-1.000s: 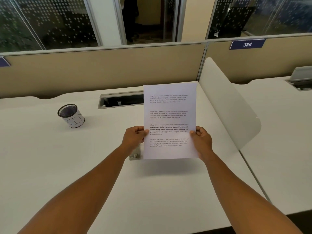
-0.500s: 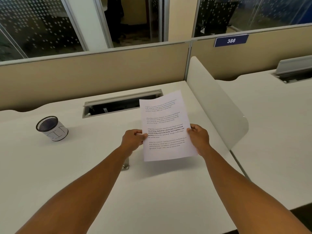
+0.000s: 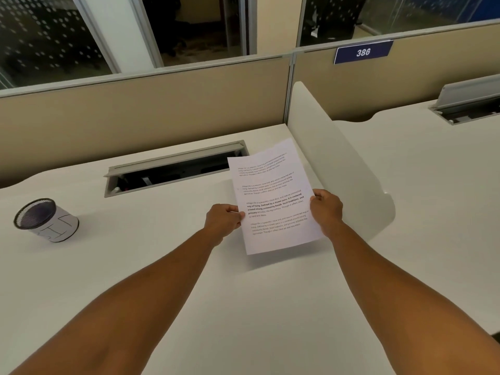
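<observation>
A white sheet of paper point(image 3: 273, 196) with several printed paragraphs hangs low over the white desk point(image 3: 189, 293), tilted back and turned slightly anticlockwise. My left hand point(image 3: 223, 221) pinches its left edge, thumb on top. My right hand point(image 3: 326, 209) grips its right edge at about the same height. The sheet's top corner overlaps the right end of the cable slot in the desk.
A black mesh pen cup point(image 3: 44, 220) wrapped in white paper stands at the far left. An open cable slot point(image 3: 173, 171) runs along the back of the desk. A white divider panel point(image 3: 338, 163) rises on the right, beige partitions behind, with a blue sign 386 point(image 3: 363, 52).
The sheet has gone from upright to tilted back and lower toward the desk, still held by both hands. A small object seen under my left hand earlier is out of sight now.
</observation>
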{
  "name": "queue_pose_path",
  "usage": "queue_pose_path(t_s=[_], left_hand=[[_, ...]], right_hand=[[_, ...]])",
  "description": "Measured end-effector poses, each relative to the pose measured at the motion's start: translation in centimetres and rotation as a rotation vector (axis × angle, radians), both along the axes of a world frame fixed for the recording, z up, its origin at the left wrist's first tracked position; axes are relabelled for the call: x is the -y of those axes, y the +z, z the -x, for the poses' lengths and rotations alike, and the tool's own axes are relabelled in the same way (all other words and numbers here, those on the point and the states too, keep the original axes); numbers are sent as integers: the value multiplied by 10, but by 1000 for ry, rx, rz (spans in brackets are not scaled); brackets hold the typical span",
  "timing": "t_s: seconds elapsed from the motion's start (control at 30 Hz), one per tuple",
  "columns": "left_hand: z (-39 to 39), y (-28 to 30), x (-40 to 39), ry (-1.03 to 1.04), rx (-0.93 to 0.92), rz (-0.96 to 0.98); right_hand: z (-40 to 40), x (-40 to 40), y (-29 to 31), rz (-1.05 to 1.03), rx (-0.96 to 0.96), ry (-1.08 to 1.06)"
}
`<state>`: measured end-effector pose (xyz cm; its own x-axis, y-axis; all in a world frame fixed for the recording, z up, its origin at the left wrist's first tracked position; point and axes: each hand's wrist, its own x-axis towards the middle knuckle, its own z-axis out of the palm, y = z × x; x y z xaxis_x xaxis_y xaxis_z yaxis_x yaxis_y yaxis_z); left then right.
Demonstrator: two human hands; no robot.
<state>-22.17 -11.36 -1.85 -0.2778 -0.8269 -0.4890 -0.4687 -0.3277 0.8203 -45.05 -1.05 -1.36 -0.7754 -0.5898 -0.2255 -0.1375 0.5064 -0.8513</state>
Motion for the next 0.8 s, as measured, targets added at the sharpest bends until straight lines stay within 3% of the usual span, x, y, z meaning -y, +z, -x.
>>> queue_pose_path(t_s=[0.57,0.7,0.8], left_hand=[[59,-37,30,20,-10,-99],[60,-46,32,-11,83,-60],[56,-47,33,-76,238,80]], right_hand=[[56,39,-44,-153,-94,-46],[57,38,-50,-193,-125,-28],[53,36,-50,-207,-198,9]])
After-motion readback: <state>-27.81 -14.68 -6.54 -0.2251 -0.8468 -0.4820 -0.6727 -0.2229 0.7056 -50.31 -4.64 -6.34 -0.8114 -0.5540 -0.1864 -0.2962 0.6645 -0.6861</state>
